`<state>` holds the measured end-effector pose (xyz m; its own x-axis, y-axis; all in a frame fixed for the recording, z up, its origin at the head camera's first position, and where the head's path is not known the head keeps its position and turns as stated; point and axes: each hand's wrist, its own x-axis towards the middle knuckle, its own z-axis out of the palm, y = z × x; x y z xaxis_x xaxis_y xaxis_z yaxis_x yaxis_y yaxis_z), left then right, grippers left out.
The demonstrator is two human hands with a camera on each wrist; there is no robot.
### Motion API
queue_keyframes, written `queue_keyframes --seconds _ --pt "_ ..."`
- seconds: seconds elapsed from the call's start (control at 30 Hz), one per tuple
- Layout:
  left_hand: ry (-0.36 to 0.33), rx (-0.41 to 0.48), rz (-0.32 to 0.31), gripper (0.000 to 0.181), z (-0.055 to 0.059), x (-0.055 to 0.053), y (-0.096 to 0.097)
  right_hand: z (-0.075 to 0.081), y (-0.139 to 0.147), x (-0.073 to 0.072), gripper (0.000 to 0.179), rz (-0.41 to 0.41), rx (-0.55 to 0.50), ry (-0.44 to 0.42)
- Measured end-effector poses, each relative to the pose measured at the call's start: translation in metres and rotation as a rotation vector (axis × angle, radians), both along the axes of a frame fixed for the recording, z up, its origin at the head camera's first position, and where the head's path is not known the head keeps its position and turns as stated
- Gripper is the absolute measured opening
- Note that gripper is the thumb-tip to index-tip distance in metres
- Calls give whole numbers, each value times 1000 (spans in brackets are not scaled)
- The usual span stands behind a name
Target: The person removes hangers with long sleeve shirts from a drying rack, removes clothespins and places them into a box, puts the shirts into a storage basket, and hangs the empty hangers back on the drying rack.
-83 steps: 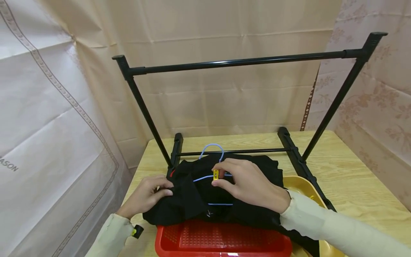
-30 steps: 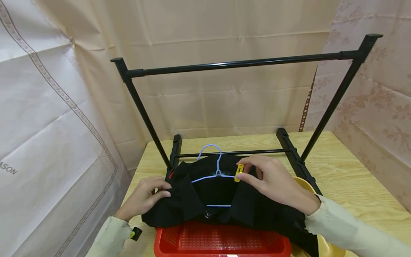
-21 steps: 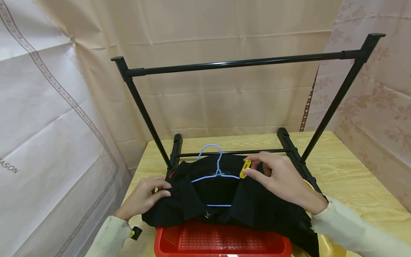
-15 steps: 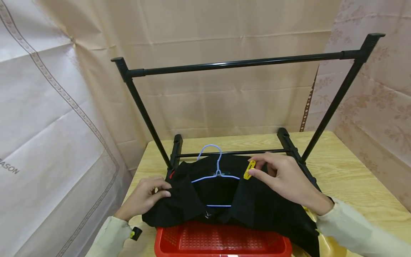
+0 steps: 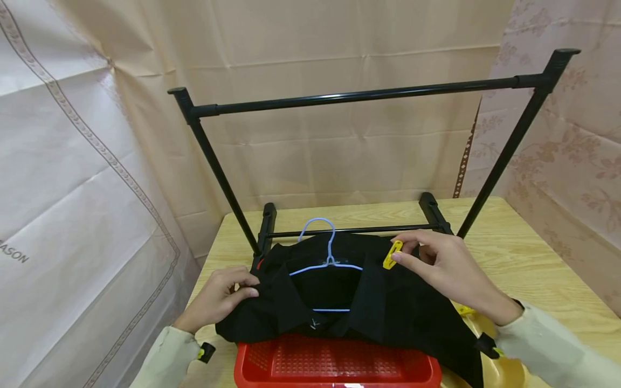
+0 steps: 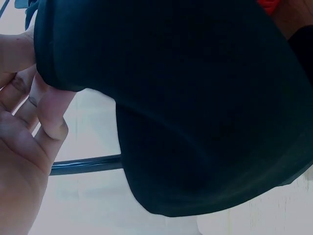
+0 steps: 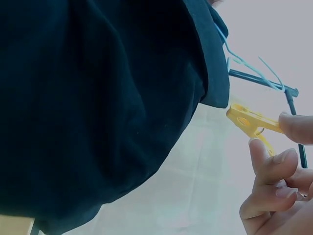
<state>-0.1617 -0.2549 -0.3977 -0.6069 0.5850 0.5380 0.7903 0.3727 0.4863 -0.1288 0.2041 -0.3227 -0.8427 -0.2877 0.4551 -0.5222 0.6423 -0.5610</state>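
A black collared shirt [image 5: 412, 291] lies spread on a blue wire hanger [image 5: 331, 250], whose hook sticks up past the neckline. My left hand [image 5: 220, 295] pinches the shirt's left shoulder between thumb and fingers; in the left wrist view, dark cloth [image 6: 186, 107] fills most of the frame. Between the thumb and fingers of my right hand [image 5: 448, 269] is a yellow clothespin [image 5: 393, 255], over the shirt's right shoulder. The right wrist view shows the clothespin [image 7: 252, 122] with its tip close to the collar edge. A small red piece [image 5: 260, 263] peeks out beside the left shoulder.
A black rack with a top bar [image 5: 359, 97] stands on the wooden table [image 5: 524, 248] behind the shirt. Under the shirt's front edge sits a red plastic basket [image 5: 335, 361]. A yellow tray [image 5: 504, 372] is at the right, partly covered by the shirt and my right arm.
My right hand has moved right with the yellow clothespin, from over the hanger's middle to the right shoulder. The hanger's neck has come into view. My left hand stays at the left shoulder.
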Motion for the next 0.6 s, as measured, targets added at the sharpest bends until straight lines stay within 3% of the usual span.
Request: queue_keyframes --seconds 0.3,0.6 --pt "-5 -14 11 29 -2 0 -1 -2 16 2 26 -43 -8 -34" --pt "9 -3 3 28 -3 0 0 -10 34 3 22 -101 23 -3"
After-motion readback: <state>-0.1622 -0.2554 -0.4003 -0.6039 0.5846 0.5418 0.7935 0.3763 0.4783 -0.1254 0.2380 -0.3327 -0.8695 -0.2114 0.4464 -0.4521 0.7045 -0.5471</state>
